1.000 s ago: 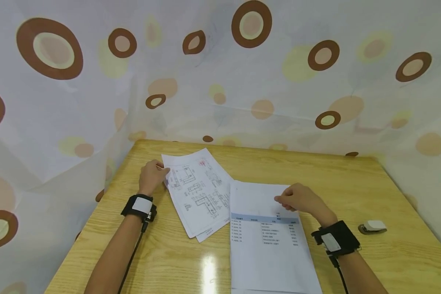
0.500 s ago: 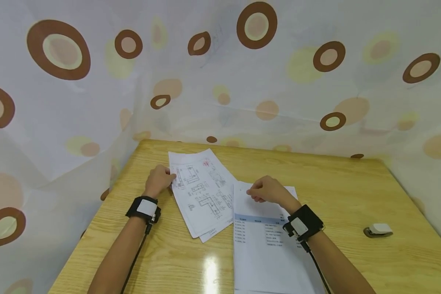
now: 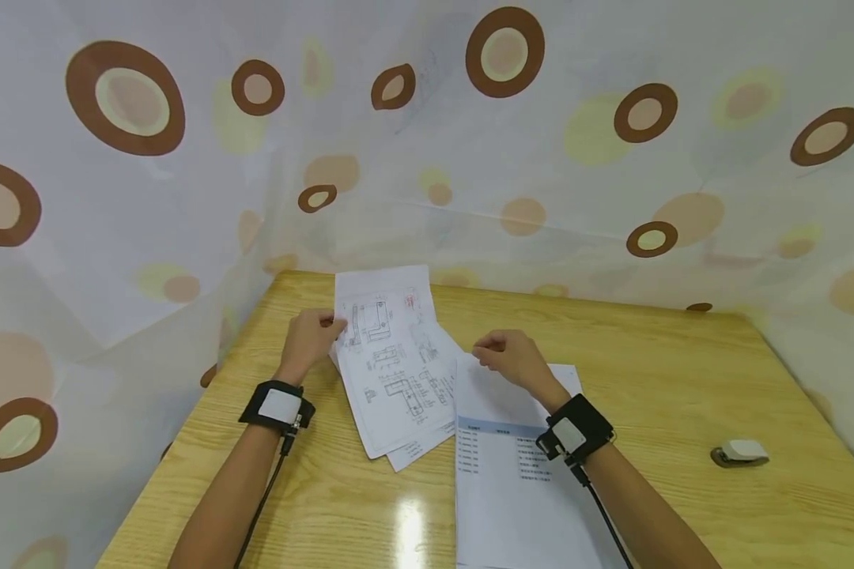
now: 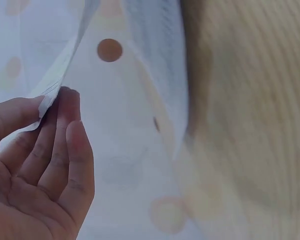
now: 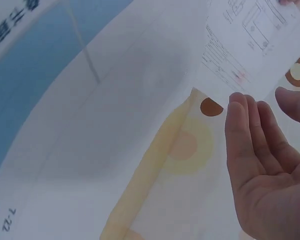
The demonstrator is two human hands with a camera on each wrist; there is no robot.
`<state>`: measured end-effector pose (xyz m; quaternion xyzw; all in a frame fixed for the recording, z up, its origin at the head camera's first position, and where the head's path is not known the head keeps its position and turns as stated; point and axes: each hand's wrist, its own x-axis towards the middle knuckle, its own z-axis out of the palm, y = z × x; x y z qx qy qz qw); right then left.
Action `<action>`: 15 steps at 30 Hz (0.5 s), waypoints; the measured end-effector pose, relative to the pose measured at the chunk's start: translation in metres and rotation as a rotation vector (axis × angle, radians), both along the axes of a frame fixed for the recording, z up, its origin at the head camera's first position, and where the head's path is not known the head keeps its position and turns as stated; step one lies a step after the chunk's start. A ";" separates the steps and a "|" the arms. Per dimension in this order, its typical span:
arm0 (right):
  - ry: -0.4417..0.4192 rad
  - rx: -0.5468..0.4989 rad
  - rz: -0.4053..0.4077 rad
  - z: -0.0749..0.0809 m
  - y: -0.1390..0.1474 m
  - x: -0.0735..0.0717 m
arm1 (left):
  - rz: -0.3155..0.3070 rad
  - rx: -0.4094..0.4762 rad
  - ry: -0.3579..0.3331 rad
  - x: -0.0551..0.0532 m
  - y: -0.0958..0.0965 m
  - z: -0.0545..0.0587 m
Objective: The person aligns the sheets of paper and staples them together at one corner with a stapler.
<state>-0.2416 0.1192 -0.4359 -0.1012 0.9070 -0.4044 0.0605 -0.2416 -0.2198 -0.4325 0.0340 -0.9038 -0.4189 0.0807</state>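
One pale patterned cloth [image 3: 427, 174], printed with brown rings and faint peach and yellow spots, hangs behind and to the sides of one light wood-grain surface [image 3: 648, 340]. Towards the front lies one stack of printed pages [image 3: 512, 506], its top page showing a table under a blue header band; how many pages it holds cannot be told. To its left is one drawing sheet [image 3: 398, 356] with line diagrams and a small red mark, its upper part raised. At least one lower sheet [image 3: 421, 452] shows beneath, meeting the stack's left edge; whether it passes under cannot be told.

Two hands are in view. The left hand [image 3: 307, 344] has a narrow, closed grip: thumb and fingers pinch the drawing sheet's left edge. The right hand [image 3: 515, 362] holds nothing; it is near the stack's far edge, fingers straight and together, thumb apart. Each wrist wears one black band, two in all. Well to the right sits one small stapler-shaped object [image 3: 740, 452], white above, dark below.
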 end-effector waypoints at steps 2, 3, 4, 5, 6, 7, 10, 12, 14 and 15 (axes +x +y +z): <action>0.001 -0.014 0.000 -0.001 -0.005 -0.001 | -0.014 -0.012 0.042 0.003 0.001 0.006; 0.003 -0.017 -0.001 -0.001 -0.007 -0.002 | -0.018 -0.020 0.060 0.005 0.002 0.009; 0.002 -0.017 -0.001 -0.001 -0.009 -0.002 | -0.023 -0.031 0.079 0.007 0.003 0.013; 0.001 -0.019 0.001 -0.002 -0.010 -0.002 | -0.027 -0.042 0.096 0.009 0.005 0.017; -0.003 -0.026 0.001 -0.002 -0.012 -0.002 | -0.033 -0.055 0.114 0.012 0.007 0.021; -0.005 -0.033 0.001 -0.003 -0.013 -0.003 | -0.037 -0.067 0.127 0.015 0.008 0.025; -0.013 -0.090 0.000 -0.004 -0.016 -0.004 | -0.053 -0.095 0.172 0.025 0.013 0.037; -0.018 -0.153 -0.012 -0.004 -0.019 -0.005 | -0.077 -0.118 0.218 0.030 0.015 0.043; -0.024 -0.213 -0.026 -0.003 -0.021 -0.006 | -0.102 -0.141 0.279 0.035 0.016 0.048; -0.027 -0.239 -0.034 -0.003 -0.023 -0.006 | -0.114 -0.147 0.310 0.037 0.017 0.051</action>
